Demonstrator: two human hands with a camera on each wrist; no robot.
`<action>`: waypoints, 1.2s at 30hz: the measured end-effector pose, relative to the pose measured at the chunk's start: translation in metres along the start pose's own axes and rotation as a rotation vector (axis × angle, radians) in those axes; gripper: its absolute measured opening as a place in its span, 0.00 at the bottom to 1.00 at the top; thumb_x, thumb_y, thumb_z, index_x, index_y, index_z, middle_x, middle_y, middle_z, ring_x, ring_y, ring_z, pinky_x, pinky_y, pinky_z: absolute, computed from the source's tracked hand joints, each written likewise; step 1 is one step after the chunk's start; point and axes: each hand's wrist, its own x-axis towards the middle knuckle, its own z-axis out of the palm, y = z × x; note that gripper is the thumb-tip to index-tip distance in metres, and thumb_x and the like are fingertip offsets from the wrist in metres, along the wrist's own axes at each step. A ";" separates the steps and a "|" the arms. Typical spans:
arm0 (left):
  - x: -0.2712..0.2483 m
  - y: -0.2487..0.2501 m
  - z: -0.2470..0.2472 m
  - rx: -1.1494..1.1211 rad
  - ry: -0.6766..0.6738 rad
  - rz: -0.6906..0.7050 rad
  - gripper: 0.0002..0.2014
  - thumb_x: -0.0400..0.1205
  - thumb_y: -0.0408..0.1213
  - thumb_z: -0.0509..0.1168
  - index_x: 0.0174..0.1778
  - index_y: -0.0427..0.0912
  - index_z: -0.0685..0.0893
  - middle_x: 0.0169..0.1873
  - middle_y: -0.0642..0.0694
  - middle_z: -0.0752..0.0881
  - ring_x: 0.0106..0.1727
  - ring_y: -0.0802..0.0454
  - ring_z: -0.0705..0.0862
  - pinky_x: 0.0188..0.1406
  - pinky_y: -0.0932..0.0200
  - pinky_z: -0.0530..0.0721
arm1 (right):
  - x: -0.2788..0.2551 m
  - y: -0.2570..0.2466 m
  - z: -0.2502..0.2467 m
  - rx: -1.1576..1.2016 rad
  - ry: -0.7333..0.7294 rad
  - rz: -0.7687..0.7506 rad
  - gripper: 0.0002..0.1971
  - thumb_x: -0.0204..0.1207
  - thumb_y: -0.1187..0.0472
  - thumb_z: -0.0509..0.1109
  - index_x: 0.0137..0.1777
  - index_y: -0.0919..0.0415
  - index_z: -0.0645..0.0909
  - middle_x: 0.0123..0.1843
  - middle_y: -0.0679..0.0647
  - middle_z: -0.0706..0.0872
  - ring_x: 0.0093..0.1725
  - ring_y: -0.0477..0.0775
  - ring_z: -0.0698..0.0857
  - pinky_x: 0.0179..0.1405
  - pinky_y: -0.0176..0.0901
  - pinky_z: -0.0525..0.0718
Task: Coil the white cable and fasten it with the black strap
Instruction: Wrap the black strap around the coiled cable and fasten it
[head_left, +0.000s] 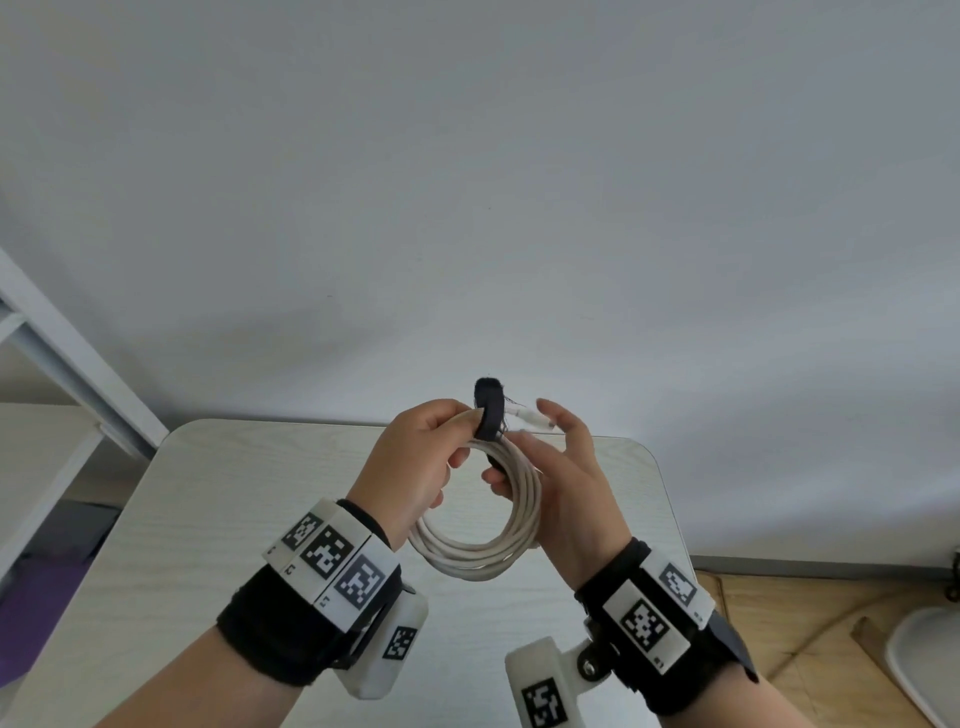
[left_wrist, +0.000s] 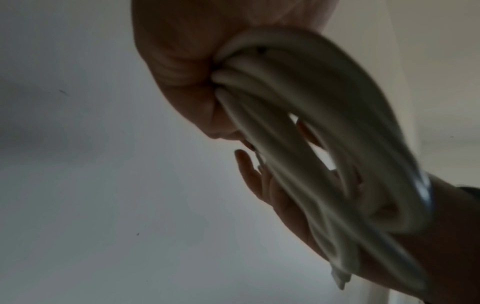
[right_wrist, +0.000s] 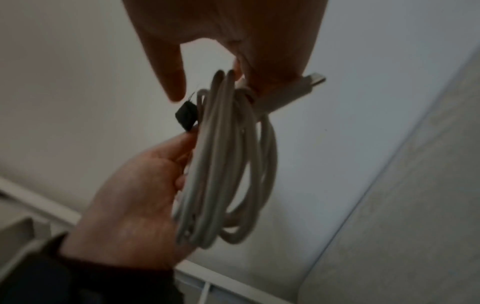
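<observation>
Though the right hand (head_left: 558, 483) hides part of the coil, the cable (head_left: 498, 530) hangs in loops between both hands above the table (head_left: 218, 519). Left hand (head_left: 415, 457) pinches cable and strap (head_left: 489, 408) together; right fingers curl round the loops.

Smooth, probably plastic white cable (head_left: 498, 525); fuzzy cloth black strap (head_left: 489, 408)

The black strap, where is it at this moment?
In the head view the black strap sits at the top of the coiled white cable, beside the left hand thumb, above the table.
</observation>
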 end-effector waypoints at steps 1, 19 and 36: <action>0.000 0.000 0.000 0.006 -0.002 0.001 0.16 0.81 0.43 0.63 0.40 0.31 0.80 0.20 0.52 0.69 0.19 0.56 0.60 0.16 0.64 0.59 | 0.001 0.000 -0.001 0.014 0.015 0.050 0.22 0.74 0.58 0.70 0.66 0.46 0.67 0.46 0.58 0.90 0.36 0.55 0.86 0.42 0.50 0.81; 0.004 -0.002 -0.001 0.097 0.013 0.031 0.16 0.83 0.44 0.61 0.42 0.32 0.82 0.22 0.50 0.69 0.18 0.56 0.60 0.17 0.63 0.58 | -0.005 0.017 0.006 -0.792 0.057 -0.474 0.27 0.70 0.75 0.65 0.45 0.36 0.63 0.39 0.49 0.88 0.37 0.43 0.85 0.34 0.29 0.78; 0.002 -0.002 0.003 0.114 0.029 0.031 0.15 0.84 0.42 0.59 0.44 0.33 0.82 0.25 0.46 0.69 0.21 0.54 0.61 0.20 0.60 0.58 | 0.007 0.027 -0.002 -1.096 0.230 -0.810 0.04 0.69 0.60 0.73 0.36 0.51 0.87 0.57 0.48 0.76 0.51 0.53 0.75 0.48 0.41 0.76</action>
